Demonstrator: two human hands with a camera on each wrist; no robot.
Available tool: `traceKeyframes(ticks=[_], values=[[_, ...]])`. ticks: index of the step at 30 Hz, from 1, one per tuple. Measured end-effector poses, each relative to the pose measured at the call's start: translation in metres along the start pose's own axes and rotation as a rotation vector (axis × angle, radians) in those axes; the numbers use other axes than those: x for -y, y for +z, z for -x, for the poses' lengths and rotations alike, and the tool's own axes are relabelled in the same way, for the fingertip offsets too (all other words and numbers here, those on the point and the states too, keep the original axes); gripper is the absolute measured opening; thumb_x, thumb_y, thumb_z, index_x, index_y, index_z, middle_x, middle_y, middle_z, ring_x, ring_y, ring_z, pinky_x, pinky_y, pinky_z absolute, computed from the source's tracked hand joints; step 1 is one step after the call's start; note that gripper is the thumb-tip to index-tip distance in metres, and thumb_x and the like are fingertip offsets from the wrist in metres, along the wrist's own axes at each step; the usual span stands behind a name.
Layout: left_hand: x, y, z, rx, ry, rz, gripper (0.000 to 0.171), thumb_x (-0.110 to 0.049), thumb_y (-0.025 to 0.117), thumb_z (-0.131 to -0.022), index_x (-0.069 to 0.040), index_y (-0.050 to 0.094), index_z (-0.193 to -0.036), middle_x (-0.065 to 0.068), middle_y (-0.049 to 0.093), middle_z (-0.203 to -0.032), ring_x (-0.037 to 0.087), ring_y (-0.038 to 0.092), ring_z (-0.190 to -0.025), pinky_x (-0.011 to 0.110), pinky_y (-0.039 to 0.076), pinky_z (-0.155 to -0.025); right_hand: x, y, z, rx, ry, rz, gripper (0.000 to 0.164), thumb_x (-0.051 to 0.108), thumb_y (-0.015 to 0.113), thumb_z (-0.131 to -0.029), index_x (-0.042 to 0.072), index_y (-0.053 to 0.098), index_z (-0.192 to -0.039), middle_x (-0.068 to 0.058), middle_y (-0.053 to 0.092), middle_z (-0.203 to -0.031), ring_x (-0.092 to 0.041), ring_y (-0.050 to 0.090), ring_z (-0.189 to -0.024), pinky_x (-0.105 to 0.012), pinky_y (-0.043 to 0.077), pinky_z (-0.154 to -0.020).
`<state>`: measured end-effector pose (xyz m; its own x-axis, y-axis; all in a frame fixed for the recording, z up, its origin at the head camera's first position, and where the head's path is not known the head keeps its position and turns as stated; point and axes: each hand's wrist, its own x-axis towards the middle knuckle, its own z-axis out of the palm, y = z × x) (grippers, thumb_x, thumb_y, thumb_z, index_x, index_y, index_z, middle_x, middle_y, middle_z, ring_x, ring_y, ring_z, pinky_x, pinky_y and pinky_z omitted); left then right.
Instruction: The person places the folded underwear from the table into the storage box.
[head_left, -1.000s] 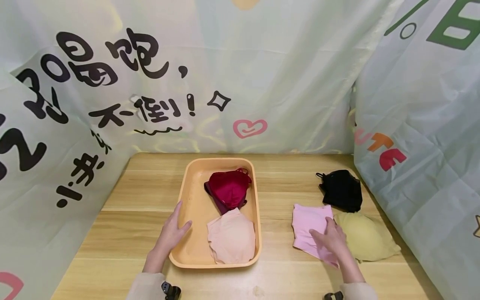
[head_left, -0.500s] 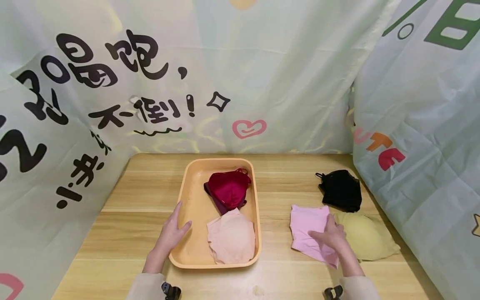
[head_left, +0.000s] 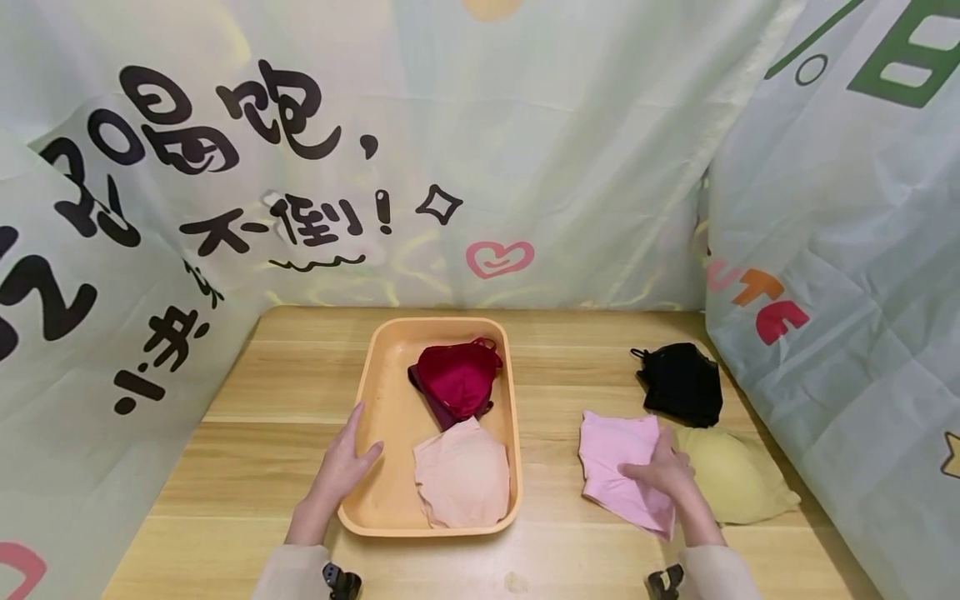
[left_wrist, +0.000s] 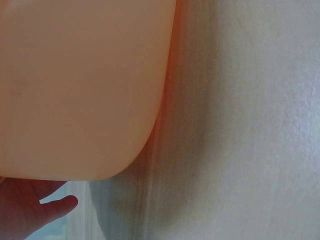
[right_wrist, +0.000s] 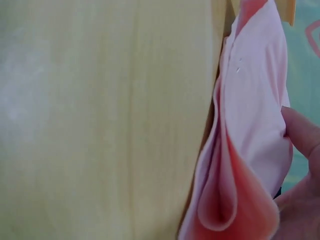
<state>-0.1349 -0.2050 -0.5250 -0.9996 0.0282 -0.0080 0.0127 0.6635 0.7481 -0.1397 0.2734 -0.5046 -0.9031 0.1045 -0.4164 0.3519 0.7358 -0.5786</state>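
On the left, my left hand (head_left: 341, 471) rests against the left rim of the peach-orange plastic tray (head_left: 393, 392), its fingers straight along the side and the thumb over the rim. The left wrist view shows the tray's outer wall (left_wrist: 85, 90) close up. To the right, my right hand (head_left: 667, 471) pinches the right side of a folded pink bra (head_left: 611, 454); the thumb (right_wrist: 302, 135) presses its top, the other fingers being mostly hidden. Seen from the right wrist, the pink bra (right_wrist: 255, 100) shows its folded layers.
Inside the tray lie a burgundy bra (head_left: 459, 379) and a pale pink bra (head_left: 465, 475). A black bra (head_left: 682, 383) and a yellow bra (head_left: 738, 475) lie at the table's right side. Printed cloth (head_left: 585, 167) hangs around the wooden table (head_left: 285, 392).
My right hand has closed on the pink bra's right side, and the bra has shifted slightly left. The left hand and the tray have stayed in place.
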Motion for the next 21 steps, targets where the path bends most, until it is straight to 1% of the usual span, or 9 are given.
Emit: traceKeyframes(ticks=[5,9,11,15,18,21], values=[[-0.001,0.000,0.000,0.010,-0.005,-0.005,0.076,-0.015,0.058,-0.087,-0.003,0.010,-0.146,0.030,0.020,-0.144,0.049,0.025,-0.128,0.057,0.024,-0.104,0.000,0.002,0.001,-0.024,-0.014,-0.016,0.111,0.028,0.071,-0.074,-0.010,-0.010,-0.138,-0.050,0.002,-0.130,-0.065,0.010,-0.117,-0.073,0.016,-0.095],[-0.002,0.000,0.001,0.022,-0.016,0.011,0.077,-0.016,0.058,-0.087,-0.003,0.010,-0.146,0.029,0.020,-0.145,0.048,0.024,-0.129,0.057,0.023,-0.104,-0.003,0.003,0.004,-0.034,-0.050,-0.060,0.109,0.021,0.071,-0.074,-0.012,-0.012,-0.138,-0.047,-0.001,-0.134,-0.061,0.005,-0.120,-0.072,0.014,-0.096],[-0.003,0.001,0.002,0.013,-0.005,0.018,0.077,-0.016,0.058,-0.086,-0.003,0.011,-0.146,0.030,0.021,-0.144,0.049,0.025,-0.127,0.058,0.024,-0.103,-0.006,0.004,0.005,-0.030,-0.060,-0.088,0.108,0.020,0.070,-0.075,-0.012,-0.012,-0.138,-0.045,-0.001,-0.136,-0.059,0.002,-0.122,-0.071,0.011,-0.098],[-0.002,0.002,0.004,-0.034,0.035,0.010,0.076,-0.017,0.059,-0.084,-0.002,0.015,-0.144,0.032,0.026,-0.141,0.052,0.030,-0.123,0.061,0.028,-0.099,-0.008,0.004,0.008,-0.007,-0.091,-0.190,0.102,0.015,0.066,-0.079,-0.011,-0.012,-0.139,-0.039,-0.003,-0.141,-0.054,-0.001,-0.129,-0.064,0.007,-0.104],[-0.001,0.001,0.003,-0.042,0.035,0.010,0.075,-0.017,0.059,-0.084,-0.002,0.016,-0.144,0.032,0.027,-0.141,0.051,0.030,-0.123,0.060,0.028,-0.100,-0.006,0.001,0.010,-0.001,-0.103,-0.278,0.092,0.011,0.063,-0.081,-0.010,-0.005,-0.141,-0.036,-0.005,-0.144,-0.050,-0.001,-0.132,-0.057,0.006,-0.108],[-0.001,0.000,0.002,-0.021,0.014,0.018,0.077,-0.016,0.059,-0.085,-0.002,0.013,-0.145,0.031,0.024,-0.143,0.049,0.028,-0.126,0.058,0.025,-0.103,-0.003,-0.001,0.013,-0.012,-0.091,-0.350,0.080,0.008,0.061,-0.083,-0.007,0.010,-0.142,-0.034,-0.001,-0.146,-0.045,0.009,-0.133,-0.054,0.014,-0.109]])
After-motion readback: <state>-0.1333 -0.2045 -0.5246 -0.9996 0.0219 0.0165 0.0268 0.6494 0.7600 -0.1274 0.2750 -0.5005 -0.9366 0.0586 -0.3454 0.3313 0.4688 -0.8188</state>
